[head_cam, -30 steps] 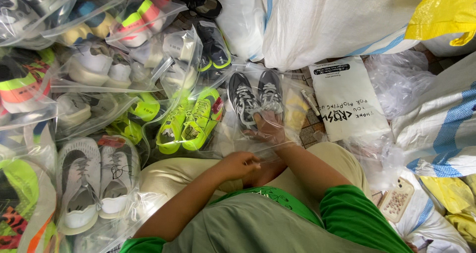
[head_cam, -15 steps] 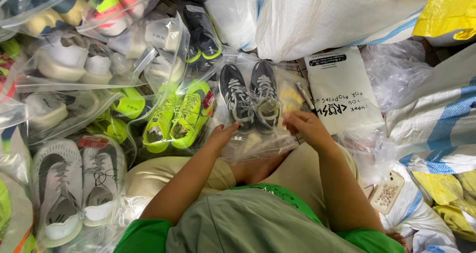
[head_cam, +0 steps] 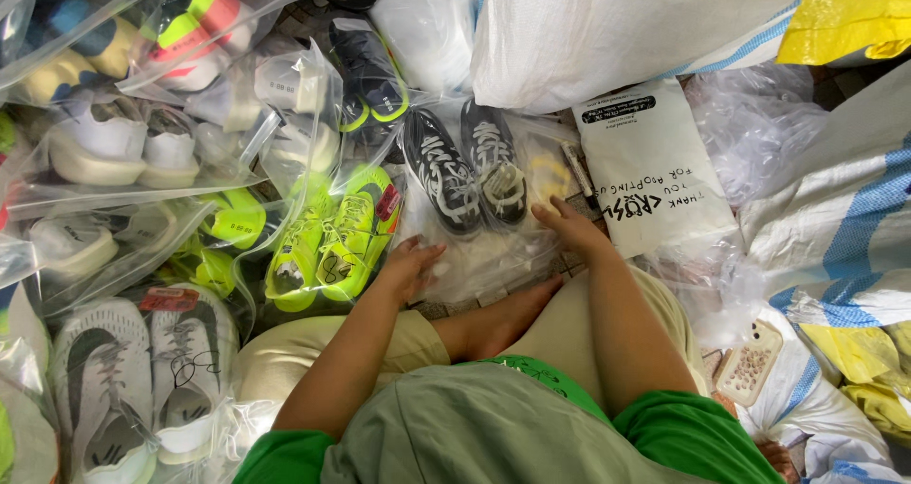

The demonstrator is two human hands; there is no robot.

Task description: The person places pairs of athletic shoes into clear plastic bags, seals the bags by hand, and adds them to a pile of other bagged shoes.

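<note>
Currently, item in hand: one clear plastic bag [head_cam: 479,247] holding a pair of dark grey and white running shoes [head_cam: 465,169], lying flat on the floor just ahead of the person's folded legs.

Left hand [head_cam: 410,268]: fingers spread, palm down, resting on the bag's near left edge; it grips nothing. Right hand [head_cam: 567,226]: fingers loosely open, pressing the bag's right side just beside the right shoe; it too holds nothing.

Step, as judged: the shoes are inside and the bag is being flattened or smoothed along its near, empty end, probably ahead of closing. A next move would likely call for both hands to find the bag's open edge and pinch along it evenly, keeping the pair from sliding toward the mouth.

Surroundings: neon yellow-green shoes [head_cam: 327,242] in their own bag touching the left side; white shoes [head_cam: 142,370] bagged at lower left; more bagged pairs piled beyond; a white printed mailer pouch [head_cam: 650,166] to the right; large white woven sacks [head_cam: 607,24] behind; a phone in a patterned case [head_cam: 750,363] at lower right.

Change from half a second ago: the left hand has dropped from the shoes' heels to the bag's edge, the right hand has come down from a raised position onto the plastic, and the pair sits further away from the body.
</note>
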